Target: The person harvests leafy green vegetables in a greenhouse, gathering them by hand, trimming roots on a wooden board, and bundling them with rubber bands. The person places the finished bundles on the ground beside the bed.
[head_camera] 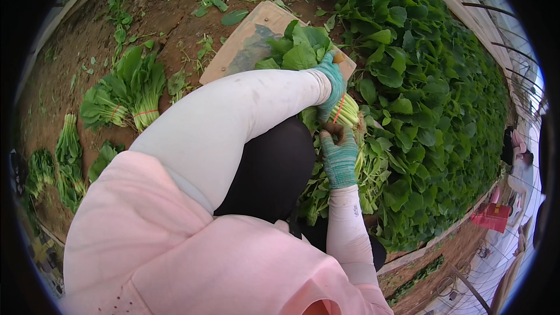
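My left hand (331, 85), in a green knit glove with bare fingertips, is closed around a bunch of leafy greens (304, 50). The leaves point up and away; the pale stalks (348, 111) and roots face toward my right side. A red band (339, 108) crosses the stalks. My right hand (339, 153), gloved the same way, is just below the bunch. Its bare thumb and finger touch the stalks by the band, but whether they pinch it is hidden. Loose pulled greens (372, 162) lie beside and under my right hand.
A worn wooden board (238, 48) lies on the soil beyond my left arm. Banded bunches (146, 92) rest at the left, with more bunches (69, 157) farther left. A dense bed of growing greens (437, 109) fills the right. Beyond it are a red bag (492, 217) and another person (518, 146).
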A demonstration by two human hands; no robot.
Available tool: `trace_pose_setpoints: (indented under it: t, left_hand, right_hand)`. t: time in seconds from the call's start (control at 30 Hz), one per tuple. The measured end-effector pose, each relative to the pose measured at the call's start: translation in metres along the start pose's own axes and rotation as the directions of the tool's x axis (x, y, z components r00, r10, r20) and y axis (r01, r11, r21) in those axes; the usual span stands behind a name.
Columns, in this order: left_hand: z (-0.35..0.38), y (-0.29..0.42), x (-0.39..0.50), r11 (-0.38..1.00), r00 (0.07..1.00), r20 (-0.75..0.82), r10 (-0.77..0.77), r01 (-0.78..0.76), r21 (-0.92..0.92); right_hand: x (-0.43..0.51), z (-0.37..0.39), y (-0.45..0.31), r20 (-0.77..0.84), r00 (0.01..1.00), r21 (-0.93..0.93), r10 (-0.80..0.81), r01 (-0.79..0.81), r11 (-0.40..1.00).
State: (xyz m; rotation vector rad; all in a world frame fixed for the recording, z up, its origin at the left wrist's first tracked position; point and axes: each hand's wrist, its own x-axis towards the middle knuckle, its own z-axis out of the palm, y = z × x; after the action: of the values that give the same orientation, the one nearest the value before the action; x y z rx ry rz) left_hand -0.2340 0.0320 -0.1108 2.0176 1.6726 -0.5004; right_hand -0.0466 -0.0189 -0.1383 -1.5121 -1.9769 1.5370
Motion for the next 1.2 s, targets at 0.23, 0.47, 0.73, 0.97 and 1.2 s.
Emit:
trace_pose_setpoints:
  t: [0.23,0.47,0.73,0.97,1.2]
  left_hand:
    - [-0.005,0.010,0.008,0.999,0.999,0.049,-0.019,0.018,0.026]
    - [-0.010,0.020,0.006,0.998,0.998,0.006,0.055,-0.055,-0.006]
    - [-0.066,0.042,-0.076,0.991,0.728,-0.684,-0.052,0.121,0.054]
    - [-0.101,0.164,-0.103,0.962,0.047,-0.968,0.245,-0.134,0.237]
    - [-0.060,0.205,-0.084,-0.203,0.857,-0.439,-0.270,-0.497,-0.844]
  right_hand:
    - [-0.008,0.004,0.064,0.203,0.902,0.936,0.380,-0.293,0.193]
    - [-0.068,-0.150,-0.011,0.035,0.994,0.754,0.104,-0.094,0.650]
    - [-0.092,-0.177,0.013,0.161,0.983,0.726,0.090,-0.180,0.664]
    - [-0.099,-0.177,-0.020,0.038,0.936,0.993,-0.349,-0.075,-0.091]
    - [-0.108,-0.230,0.005,-0.276,0.960,0.935,-0.051,0.280,0.216]
